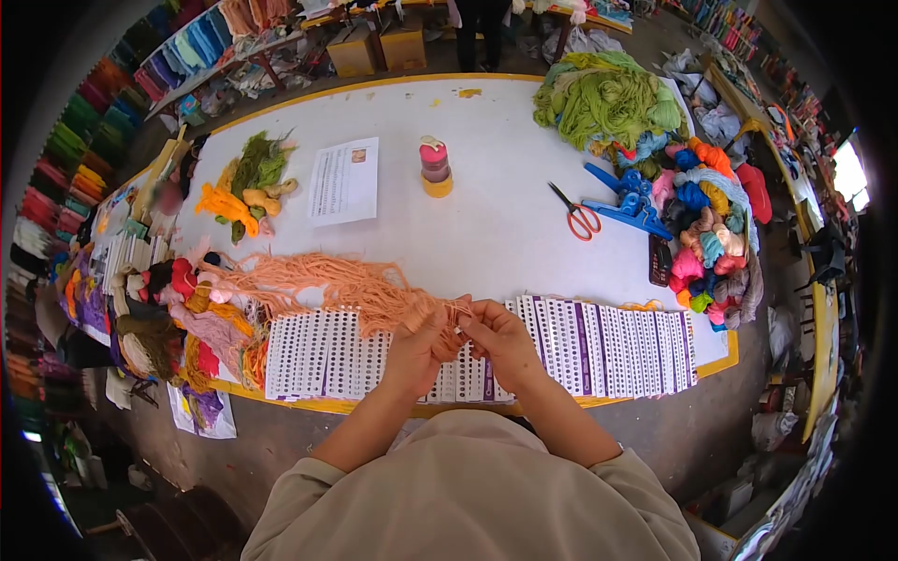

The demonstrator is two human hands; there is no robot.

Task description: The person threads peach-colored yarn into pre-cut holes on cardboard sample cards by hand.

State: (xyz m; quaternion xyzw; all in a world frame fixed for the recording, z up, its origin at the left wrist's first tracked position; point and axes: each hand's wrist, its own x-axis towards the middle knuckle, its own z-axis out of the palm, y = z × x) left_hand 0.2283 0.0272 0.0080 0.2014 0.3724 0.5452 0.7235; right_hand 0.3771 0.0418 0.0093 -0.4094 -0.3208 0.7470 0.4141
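A long bundle of peach yarn (327,280) stretches across the table from the left to my hands. My left hand (421,338) is closed round the near end of it. Close beside it, my right hand (500,341) pinches strands of the same yarn between thumb and fingers. Both hands meet above a row of white cards with punched holes (599,351), some with purple strips, laid overlapping along the table's near edge. The fingertips partly hide the strands between them.
Scissors with red handles (584,222), a blue clamp-like tool (631,201) and a dark remote-like device (659,260) lie to the right. Green yarn (608,98) and colourful skeins (711,196) are piled there. A printed sheet (344,182) and a pink-and-yellow cone (435,168) stand farther back.
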